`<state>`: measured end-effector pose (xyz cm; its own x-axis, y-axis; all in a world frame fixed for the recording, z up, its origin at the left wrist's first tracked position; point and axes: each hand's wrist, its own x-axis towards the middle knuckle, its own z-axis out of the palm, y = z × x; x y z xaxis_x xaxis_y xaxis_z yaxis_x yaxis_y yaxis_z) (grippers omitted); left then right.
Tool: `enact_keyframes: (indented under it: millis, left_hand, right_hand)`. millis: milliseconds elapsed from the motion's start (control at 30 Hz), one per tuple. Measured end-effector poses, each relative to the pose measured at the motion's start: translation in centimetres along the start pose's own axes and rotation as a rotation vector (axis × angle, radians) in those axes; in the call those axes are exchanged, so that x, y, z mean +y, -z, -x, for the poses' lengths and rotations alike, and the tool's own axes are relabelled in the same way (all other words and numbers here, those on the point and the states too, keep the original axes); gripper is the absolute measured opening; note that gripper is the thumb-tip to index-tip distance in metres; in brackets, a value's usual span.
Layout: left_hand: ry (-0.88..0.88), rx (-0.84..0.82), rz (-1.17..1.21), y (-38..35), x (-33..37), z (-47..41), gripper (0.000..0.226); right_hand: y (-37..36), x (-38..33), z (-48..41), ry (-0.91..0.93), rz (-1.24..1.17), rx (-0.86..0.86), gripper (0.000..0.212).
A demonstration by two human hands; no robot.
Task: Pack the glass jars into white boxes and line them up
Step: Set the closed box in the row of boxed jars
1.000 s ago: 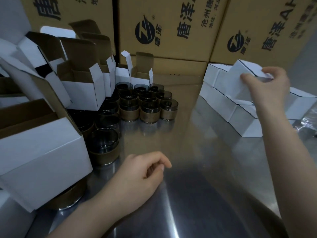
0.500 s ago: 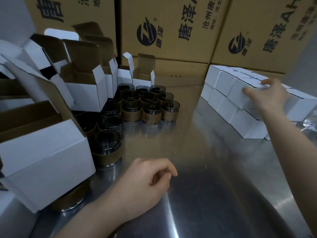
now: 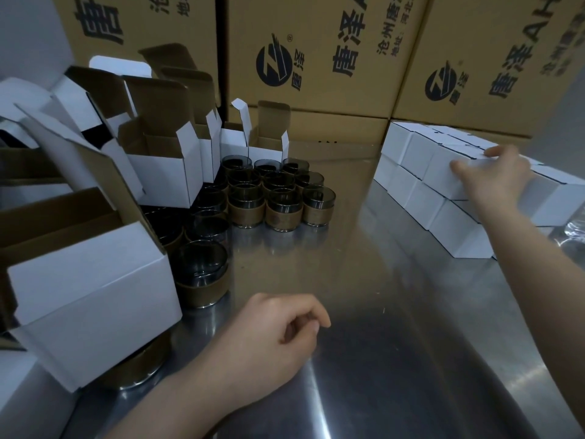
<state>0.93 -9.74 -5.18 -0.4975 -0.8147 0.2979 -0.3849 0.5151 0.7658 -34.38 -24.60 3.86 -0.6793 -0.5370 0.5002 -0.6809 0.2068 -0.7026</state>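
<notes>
Several dark glass jars (image 3: 278, 198) with brown bands stand clustered on the steel table (image 3: 380, 312), left of centre. Another such jar (image 3: 202, 274) stands nearer, beside a big open white box (image 3: 95, 299). Closed white boxes (image 3: 408, 150) sit in two stacked rows at the right. My right hand (image 3: 497, 179) grips one closed box (image 3: 443, 175) in the upper row, fingers over its top and thumb on its front. Resting on the table near me, my left hand (image 3: 272, 337) is loosely curled and holds nothing.
More open white boxes (image 3: 164, 172) with raised flaps crowd the left side, some over jars. Large brown printed cartons (image 3: 316, 52) wall off the back. Crinkled clear plastic (image 3: 573, 229) lies at the far right edge.
My right hand brought the closed white box down from the air and set it into the upper row at the right. My left hand stayed in place on the table.
</notes>
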Motion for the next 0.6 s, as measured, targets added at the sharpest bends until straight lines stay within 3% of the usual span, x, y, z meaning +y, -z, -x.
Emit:
enact_keyframes:
  millis: [500, 600]
  left_hand:
    - [0.014, -0.008, 0.022, 0.1, -0.1, -0.1, 0.019]
    - [0.019, -0.014, 0.01, 0.1, -0.2, -0.1, 0.019]
  right_hand:
    - [-0.1, 0.6, 0.6, 0.019, 0.027, -0.038, 0.061]
    - [0.1, -0.7, 2.6, 0.213, 0.043, 0.108, 0.051]
